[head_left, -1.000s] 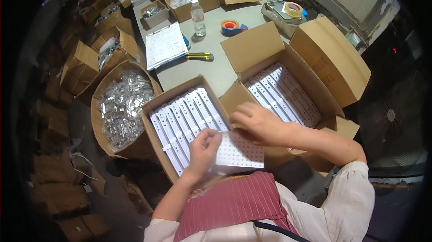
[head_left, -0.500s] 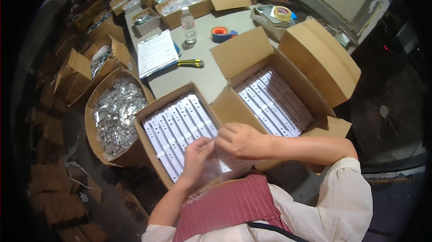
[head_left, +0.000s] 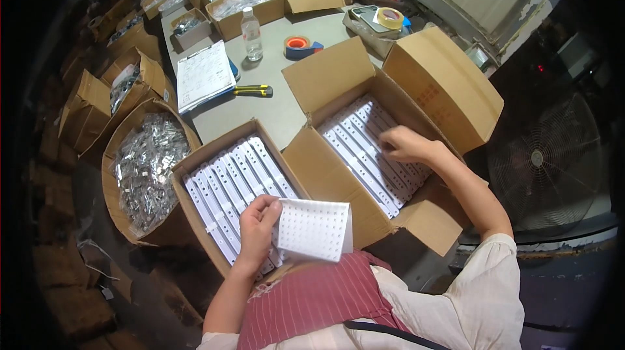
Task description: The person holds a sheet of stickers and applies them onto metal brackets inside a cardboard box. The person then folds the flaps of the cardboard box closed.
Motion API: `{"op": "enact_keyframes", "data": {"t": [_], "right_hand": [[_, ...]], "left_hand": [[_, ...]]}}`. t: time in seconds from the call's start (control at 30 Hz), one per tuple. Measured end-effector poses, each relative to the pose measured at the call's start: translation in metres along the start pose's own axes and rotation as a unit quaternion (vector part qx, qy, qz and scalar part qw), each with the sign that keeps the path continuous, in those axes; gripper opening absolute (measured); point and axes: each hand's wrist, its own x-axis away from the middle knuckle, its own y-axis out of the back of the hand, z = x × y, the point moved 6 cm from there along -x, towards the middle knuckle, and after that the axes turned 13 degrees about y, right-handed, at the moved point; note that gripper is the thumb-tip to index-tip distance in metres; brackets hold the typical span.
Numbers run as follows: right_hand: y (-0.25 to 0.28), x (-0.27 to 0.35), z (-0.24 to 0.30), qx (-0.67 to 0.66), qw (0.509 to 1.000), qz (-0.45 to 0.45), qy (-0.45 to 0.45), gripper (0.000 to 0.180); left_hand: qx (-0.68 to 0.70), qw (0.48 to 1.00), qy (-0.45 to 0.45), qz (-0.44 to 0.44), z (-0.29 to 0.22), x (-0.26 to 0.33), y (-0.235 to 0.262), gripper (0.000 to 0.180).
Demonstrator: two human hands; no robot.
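My left hand [head_left: 258, 223] pinches a folded white sheet [head_left: 314, 228] by its left edge; rows of small dark marks cover it. The sheet hangs over the near right corner of the left carton [head_left: 221, 147], in which white perforated strips [head_left: 228, 184] stand packed in rows. Over the right carton [head_left: 335, 187], my right hand [head_left: 405, 144] has its fingers bunched together, at the tops of more white strips [head_left: 358, 151]. Whatever sits between those fingertips is too small or hidden to make out.
A clipboard with paper [head_left: 205, 77], a yellow-black utility knife [head_left: 254, 90], a clear bottle [head_left: 251, 36] and a tape dispenser [head_left: 301, 47] lie beyond the cartons. At left stands a box of small bagged metal parts [head_left: 153, 168]. A closed carton [head_left: 449, 83] and a fan [head_left: 537, 158] are at right.
My hands were together over the left carton's near right corner. The right hand has moved away to the strips in the right carton; the sheet now shows plainly in the left hand.
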Motion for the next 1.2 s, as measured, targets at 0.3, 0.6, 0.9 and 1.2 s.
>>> {"op": "enact_keyframes", "data": {"t": [0.3, 0.6, 0.9, 1.2], "right_hand": [[-0.041, 0.026, -0.026, -0.150, 0.988, -0.018, -0.042, 0.019], [-0.010, 0.034, -0.052, -0.135, 0.978, -0.136, -0.087, 0.013], [-0.027, 0.033, -0.041, -0.119, 0.990, -0.064, -0.050, 0.020], [-0.010, 0.024, -0.026, 0.203, 0.976, 0.007, -0.085, 0.020]], "left_hand": [[-0.005, 1.000, -0.024, -0.014, 0.004, 0.001, 0.008, 0.015], [0.024, 0.998, -0.058, -0.023, 0.005, 0.000, 0.015, 0.016], [0.016, 0.998, -0.064, -0.023, 0.002, 0.001, 0.015, 0.015], [0.027, 0.996, -0.077, -0.030, -0.002, 0.005, 0.016, 0.015]]}}
